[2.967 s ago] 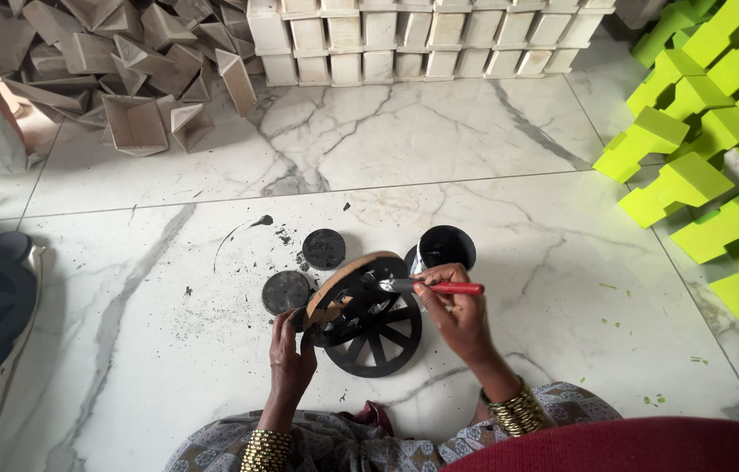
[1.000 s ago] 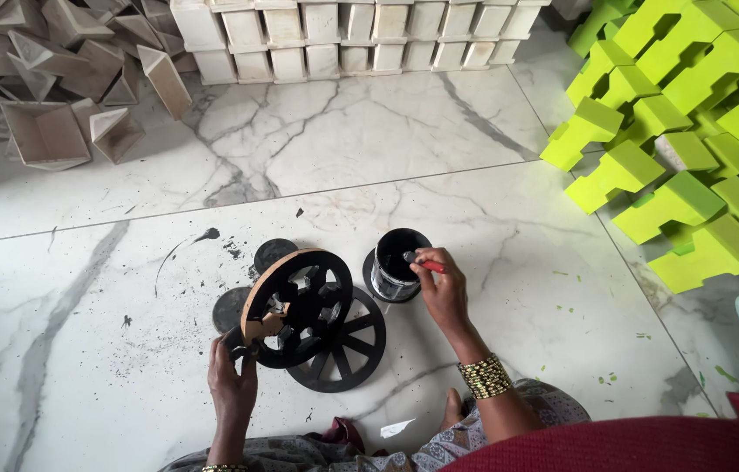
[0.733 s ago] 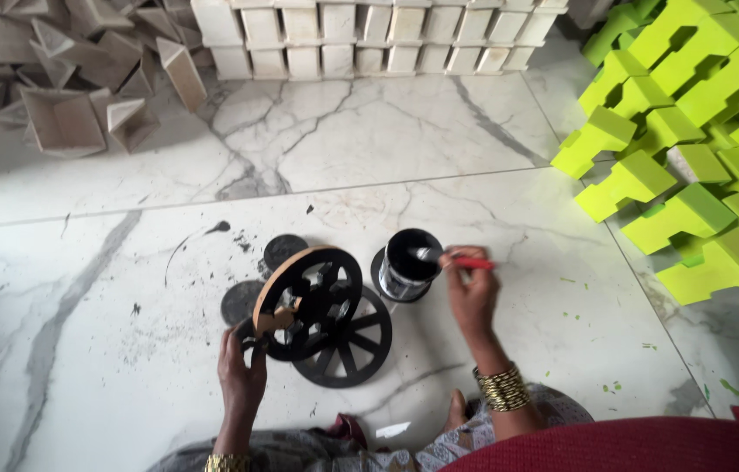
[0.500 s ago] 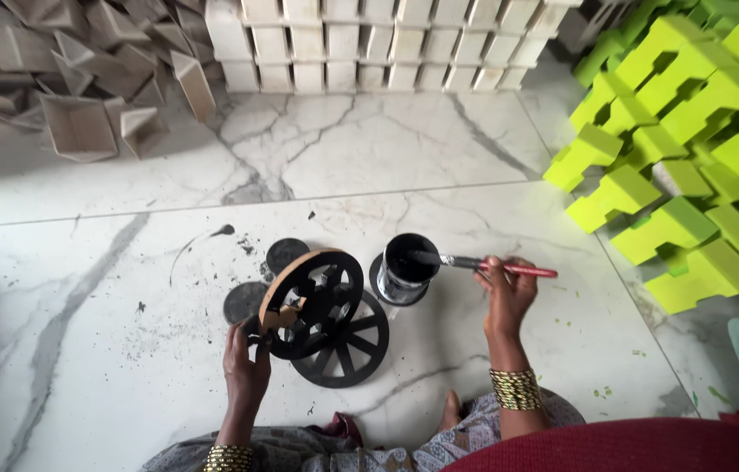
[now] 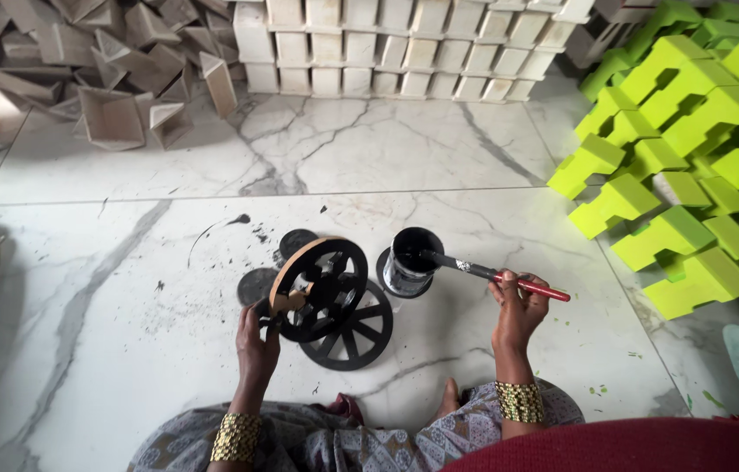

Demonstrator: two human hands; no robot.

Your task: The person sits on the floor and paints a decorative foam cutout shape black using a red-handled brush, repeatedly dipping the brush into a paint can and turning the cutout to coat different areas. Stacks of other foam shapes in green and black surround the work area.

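My left hand (image 5: 256,343) holds a round wooden spoked wheel (image 5: 318,289) upright by its lower edge; its face is painted black and its rim is bare wood. Beneath it a second black spoked wheel (image 5: 357,336) lies flat on the floor. My right hand (image 5: 516,308) grips a red-handled paintbrush (image 5: 497,275) whose tip rests on the rim of a small tin of black paint (image 5: 410,260) standing to the right of the wheels.
Two black round lids (image 5: 258,284) lie left of the wheels on the white marble floor (image 5: 125,350), with black paint spatters nearby. Bright green wooden pieces (image 5: 684,175) pile up at right. Unpainted wooden pieces (image 5: 125,79) and stacked white blocks (image 5: 387,44) line the back.
My right hand has moved from the wheel to the paint tin, dipped the brush and drawn back to the right. The left hand keeps holding the wheel upright.
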